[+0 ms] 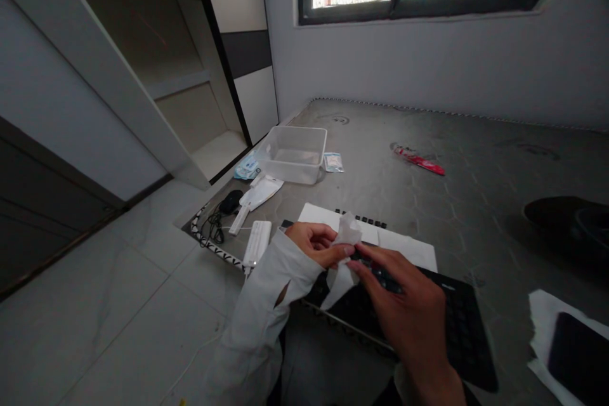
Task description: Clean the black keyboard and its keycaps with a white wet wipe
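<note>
One white tissue (349, 229) hung above the keyboard (464, 312), pinched by the left hand (316, 246) — probably light, soft, easily torn, best held by bunched folds — while whether the right hand (409, 298) clamped it too couldn't be told.

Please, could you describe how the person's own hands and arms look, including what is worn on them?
The left grip is a bare hand, ungloved; behind it comes a loose, long, pale grey-white sleeve with a slit near its end. The right grip is also a bare hand, with no sleeve close behind it.
</note>
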{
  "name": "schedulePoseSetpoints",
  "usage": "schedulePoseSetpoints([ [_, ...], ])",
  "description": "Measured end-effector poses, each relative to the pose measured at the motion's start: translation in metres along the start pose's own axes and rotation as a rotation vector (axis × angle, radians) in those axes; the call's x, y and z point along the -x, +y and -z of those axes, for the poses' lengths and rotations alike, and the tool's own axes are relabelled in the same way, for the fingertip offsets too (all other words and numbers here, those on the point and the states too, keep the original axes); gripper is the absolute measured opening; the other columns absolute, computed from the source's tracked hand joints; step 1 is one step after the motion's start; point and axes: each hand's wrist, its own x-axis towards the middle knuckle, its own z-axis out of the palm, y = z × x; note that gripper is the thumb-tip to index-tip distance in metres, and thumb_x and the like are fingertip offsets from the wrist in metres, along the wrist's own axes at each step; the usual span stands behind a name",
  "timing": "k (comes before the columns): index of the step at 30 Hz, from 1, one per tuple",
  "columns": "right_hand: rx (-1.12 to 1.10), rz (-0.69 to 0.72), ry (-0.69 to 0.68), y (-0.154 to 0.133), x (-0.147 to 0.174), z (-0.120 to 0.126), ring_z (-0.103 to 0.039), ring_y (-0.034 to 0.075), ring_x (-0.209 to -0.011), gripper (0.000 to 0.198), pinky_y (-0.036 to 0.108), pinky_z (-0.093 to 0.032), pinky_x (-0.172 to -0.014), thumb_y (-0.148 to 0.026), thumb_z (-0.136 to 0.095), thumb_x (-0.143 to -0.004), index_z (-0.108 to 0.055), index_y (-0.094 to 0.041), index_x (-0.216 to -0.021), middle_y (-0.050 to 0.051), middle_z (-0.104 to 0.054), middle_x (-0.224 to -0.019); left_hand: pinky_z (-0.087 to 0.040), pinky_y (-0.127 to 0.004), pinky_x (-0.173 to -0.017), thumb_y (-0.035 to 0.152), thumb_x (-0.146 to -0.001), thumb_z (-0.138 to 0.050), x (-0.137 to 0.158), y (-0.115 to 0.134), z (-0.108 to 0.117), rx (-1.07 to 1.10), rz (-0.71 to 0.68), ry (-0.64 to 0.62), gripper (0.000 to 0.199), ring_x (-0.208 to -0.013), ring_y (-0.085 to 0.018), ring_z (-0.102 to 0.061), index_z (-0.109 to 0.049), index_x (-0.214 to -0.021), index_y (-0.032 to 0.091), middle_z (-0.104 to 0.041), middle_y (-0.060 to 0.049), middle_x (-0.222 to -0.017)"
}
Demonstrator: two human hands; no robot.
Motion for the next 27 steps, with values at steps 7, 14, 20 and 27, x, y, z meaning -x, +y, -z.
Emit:
schedulePoseSetpoints([
  [7,-0.099,-0.107,-0.035,0.004,-0.001,0.002,-0.076,0.021,-0.088,0.021,0.033,-0.061,-0.083,-0.033,-0.072,-0.088,-0.076,-0.028,-0.109,0.002,-0.080,-0.102,-0.052,-0.018,-0.051,0.034,-0.058,-0.090,0.002,-0.001,0.003,0.066,0.025,-0.069,0.030,-0.051,-0.007,-0.062,-0.076,-0.075,0.013,-0.071,0.002,-0.060],
  [14,-0.196,-0.359,0.012,0.005,0.003,0.004,-0.075,0.020,-0.096,0.024,0.031,-0.060,-0.085,-0.040,-0.068,-0.090,-0.073,-0.028,-0.110,0.002,-0.079,-0.105,-0.051,-0.024,-0.050,0.040,-0.071,-0.076,-0.006,-0.003,0.017,-0.179,-0.051,0.155,0.029,-0.049,-0.012,-0.062,-0.075,-0.086,0.016,-0.068,0.001,-0.063],
  [20,-0.130,-0.372,-0.117,0.012,0.008,-0.006,-0.075,0.019,-0.092,0.026,0.032,-0.058,-0.084,-0.043,-0.067,-0.089,-0.069,-0.028,-0.110,0.000,-0.078,-0.101,-0.045,-0.029,-0.062,0.048,-0.072,-0.074,-0.021,-0.011,0.054,-0.741,-0.011,0.490,0.030,-0.066,-0.018,-0.065,-0.075,-0.083,0.020,-0.071,-0.001,-0.070],
  [27,-0.047,-0.167,-0.293,0.020,0.018,-0.043,-0.071,0.021,-0.089,0.017,0.036,-0.056,-0.082,-0.034,-0.067,-0.091,-0.073,-0.026,-0.104,0.003,-0.074,-0.099,-0.040,-0.030,-0.065,0.041,-0.076,-0.070,-0.030,-0.029,0.090,-0.950,0.128,0.550,0.021,-0.071,-0.018,-0.062,-0.070,-0.084,0.021,-0.070,-0.001,-0.077],
])
